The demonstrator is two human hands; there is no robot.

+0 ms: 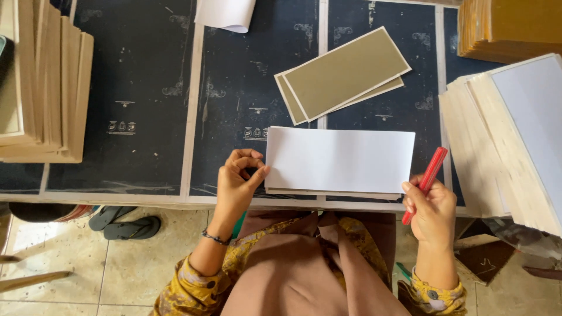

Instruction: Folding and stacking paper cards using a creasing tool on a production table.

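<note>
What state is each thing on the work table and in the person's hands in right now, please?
White sheet: flat, top of a small stack, at the table's near edge.
Olive boards: two, overlapped, askew.
Red pen: held upright in the right hand.
Left hand: fingertips at the sheet's left edge, holding nothing.
Cream stack: fanned, at right.

white sheet | red marker | olive-green cards with white borders | dark navy table mat with faint white ornaments | mustard floral sleeves | brown garment | black sandals | beige floor tiles
</note>
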